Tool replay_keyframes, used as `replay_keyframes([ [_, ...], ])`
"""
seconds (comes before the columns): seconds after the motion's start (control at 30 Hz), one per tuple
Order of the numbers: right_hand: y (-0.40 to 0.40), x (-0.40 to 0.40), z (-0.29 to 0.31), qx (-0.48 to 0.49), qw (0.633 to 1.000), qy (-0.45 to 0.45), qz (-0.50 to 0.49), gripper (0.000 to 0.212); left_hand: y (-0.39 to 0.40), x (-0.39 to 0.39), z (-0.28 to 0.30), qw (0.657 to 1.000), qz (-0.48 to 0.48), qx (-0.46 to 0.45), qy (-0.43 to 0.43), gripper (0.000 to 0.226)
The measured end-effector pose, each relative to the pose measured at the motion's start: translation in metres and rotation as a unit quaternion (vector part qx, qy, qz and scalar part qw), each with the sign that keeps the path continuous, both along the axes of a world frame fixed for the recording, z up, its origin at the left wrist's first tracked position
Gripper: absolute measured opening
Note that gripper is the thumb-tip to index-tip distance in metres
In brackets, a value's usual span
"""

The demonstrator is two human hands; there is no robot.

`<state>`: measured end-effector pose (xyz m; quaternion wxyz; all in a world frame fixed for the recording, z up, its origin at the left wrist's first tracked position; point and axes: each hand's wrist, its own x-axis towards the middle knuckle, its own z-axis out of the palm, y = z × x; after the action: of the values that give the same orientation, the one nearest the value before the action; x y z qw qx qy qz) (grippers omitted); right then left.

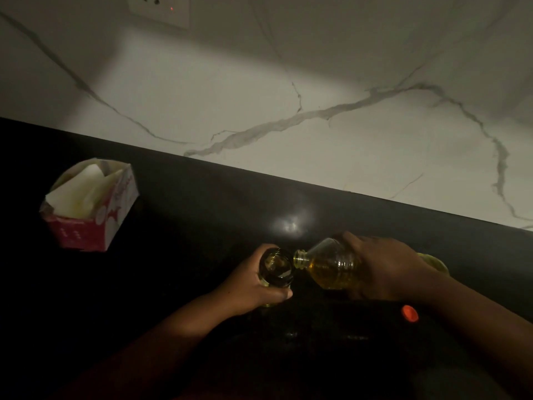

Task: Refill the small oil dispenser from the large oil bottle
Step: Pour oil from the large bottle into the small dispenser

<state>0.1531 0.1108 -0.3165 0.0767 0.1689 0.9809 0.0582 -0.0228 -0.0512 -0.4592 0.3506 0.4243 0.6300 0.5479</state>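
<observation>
Yellow oil fills the big bottle [331, 265], which lies tipped almost flat in the right hand [383, 269]. That hand is wrapped over the bottle's body from above, fingers curled round it, so only the neck, shoulder and a bit of the far end show. The open mouth of the bottle points toward the left hand [253, 284] and sits right at the rim of the small dispenser [276, 267], touching it or very nearly; in this dim light I cannot tell which. The left hand grips the small dispenser round its side, thumb toward the person, holding it roughly upright with its open top facing up. Some oil glints inside it.

Both hands are close together over a dark counter [202, 215], with only the two bottle mouths between them. Just below the right wrist lies an orange cap [410, 313] on the counter. Well off beyond the left hand stands a red and white cardboard box [92, 209] with white paper in it. Behind both hands rises a white marble wall [288, 96] with grey veins, and a wall socket [161, 8] high up.
</observation>
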Motion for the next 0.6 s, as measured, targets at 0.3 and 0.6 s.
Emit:
replay_keyframes([
  [0.3, 0.0022, -0.0011, 0.0018, 0.001, 1.000, -0.004, 0.006, 0.092, 0.0001, -0.0003, 0.0019, 1.000, -0.001, -0.006, 0.007, 0.065],
  [0.6, -0.0026, -0.0051, 0.0102, 0.016, 0.999, -0.026, 0.009, 0.092, -0.0004, 0.0010, 0.0021, 1.000, 0.005, -0.005, 0.006, 0.066],
])
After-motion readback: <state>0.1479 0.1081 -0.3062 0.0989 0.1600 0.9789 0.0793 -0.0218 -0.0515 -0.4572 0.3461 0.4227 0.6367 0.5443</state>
